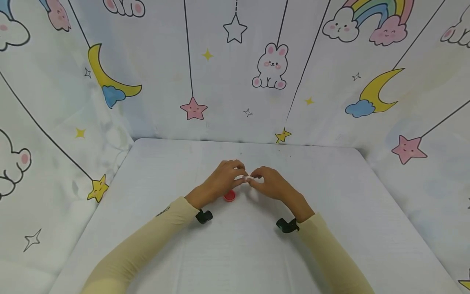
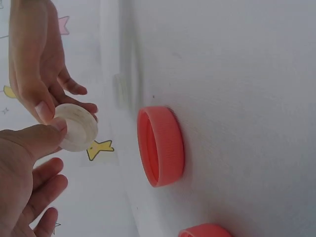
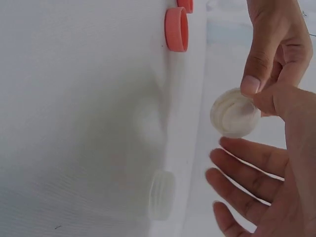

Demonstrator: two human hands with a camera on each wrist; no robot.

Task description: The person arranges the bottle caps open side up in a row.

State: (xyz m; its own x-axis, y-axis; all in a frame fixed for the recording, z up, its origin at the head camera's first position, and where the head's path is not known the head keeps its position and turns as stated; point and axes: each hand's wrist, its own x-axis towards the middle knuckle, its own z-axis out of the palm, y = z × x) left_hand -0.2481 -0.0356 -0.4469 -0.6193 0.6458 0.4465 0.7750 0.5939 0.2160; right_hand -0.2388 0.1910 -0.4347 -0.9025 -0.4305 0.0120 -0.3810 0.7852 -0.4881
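Between my two hands is a white bottle cap (image 2: 79, 127), its hollow, ridged inside showing in both wrist views. My left hand (image 1: 224, 177) pinches one edge, its thumb over the rim while the other fingers are partly spread in the left wrist view. From the other side my right hand (image 1: 273, 183) pinches the same cap, its thumb meeting the left thumb at the rim. Below them a red bottle cap (image 2: 170, 145) with a ribbed side lies on the table, nearest the left hand. Part of a second red cap (image 2: 205, 231) shows at the frame's lower edge.
A translucent white cap (image 3: 162, 195) lies on the white table (image 1: 235, 253) near the right hand. Behind the table hangs a white backdrop (image 1: 158, 53) printed with moons, stars and rabbits. A dark wrist camera (image 1: 288, 225) sits under the right wrist.
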